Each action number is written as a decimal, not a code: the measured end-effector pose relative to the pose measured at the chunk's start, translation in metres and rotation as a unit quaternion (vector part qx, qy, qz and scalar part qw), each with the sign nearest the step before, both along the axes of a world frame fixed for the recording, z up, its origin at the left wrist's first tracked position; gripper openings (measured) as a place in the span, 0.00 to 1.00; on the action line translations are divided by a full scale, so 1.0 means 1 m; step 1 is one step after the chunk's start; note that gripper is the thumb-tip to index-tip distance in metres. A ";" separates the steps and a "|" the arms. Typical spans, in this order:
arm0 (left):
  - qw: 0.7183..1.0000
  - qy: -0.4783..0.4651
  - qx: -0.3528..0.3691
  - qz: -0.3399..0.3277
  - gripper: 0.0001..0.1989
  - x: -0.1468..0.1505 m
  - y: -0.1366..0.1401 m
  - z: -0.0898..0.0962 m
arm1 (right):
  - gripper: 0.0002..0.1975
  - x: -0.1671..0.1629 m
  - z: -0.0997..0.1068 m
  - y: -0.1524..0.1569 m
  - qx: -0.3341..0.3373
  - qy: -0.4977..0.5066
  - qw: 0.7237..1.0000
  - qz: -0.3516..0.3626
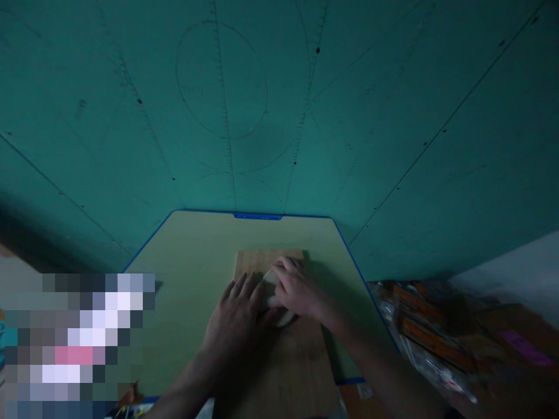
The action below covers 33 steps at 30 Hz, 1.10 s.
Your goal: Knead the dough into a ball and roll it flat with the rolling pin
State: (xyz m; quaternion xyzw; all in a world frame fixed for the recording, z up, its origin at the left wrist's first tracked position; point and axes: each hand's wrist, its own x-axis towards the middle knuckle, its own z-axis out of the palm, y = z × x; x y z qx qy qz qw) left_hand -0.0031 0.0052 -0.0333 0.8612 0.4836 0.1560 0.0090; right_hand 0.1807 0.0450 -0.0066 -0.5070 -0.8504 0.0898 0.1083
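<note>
A pale, flat, rounded piece (pixel 285 319) lies on a wooden board (pixel 301 366), largely covered by my hands; its material is hard to make out in the dim light. My left hand (pixel 236 314) rests flat on the board along the left of this piece, fingers stretched out and thumb reaching to its near edge. Curled over the piece from the right is my right hand (pixel 294 288), fingertips at its far edge and thumb pressing on top.
Under the board is a pale yellow tabletop (pixel 187 256) with a blue rim. A green wall (pixel 271 134) with pencil marks rises behind it. Plastic-wrapped orange items (pixel 432 337) and cardboard (pixel 493 331) lie at the right. A pixelated patch hides the left side.
</note>
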 end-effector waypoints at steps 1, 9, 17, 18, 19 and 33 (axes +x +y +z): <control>1.000 -0.004 -0.001 -0.002 0.21 0.000 0.000 0.002 | 0.15 0.000 0.000 0.000 -0.001 -0.002 1.000 -0.003; 1.000 -0.015 -0.008 -0.006 0.18 0.002 -0.002 0.010 | 0.14 0.000 -0.005 0.002 0.006 0.007 1.000 -0.012; 1.000 -0.020 -0.006 -0.002 0.20 0.001 -0.002 0.007 | 0.15 0.002 -0.006 -0.005 0.024 0.007 1.000 -0.004; 1.000 -0.020 -0.008 -0.003 0.20 0.001 -0.002 0.007 | 0.15 0.002 -0.005 -0.005 0.026 0.005 1.000 0.001; 1.000 -0.020 -0.011 -0.004 0.19 0.001 -0.002 0.008 | 0.14 0.002 -0.004 -0.005 0.027 0.003 1.000 0.007; 0.997 -0.075 -0.013 -0.029 0.13 -0.001 0.005 0.006 | 0.09 -0.003 -0.004 -0.001 0.028 -0.014 0.999 -0.010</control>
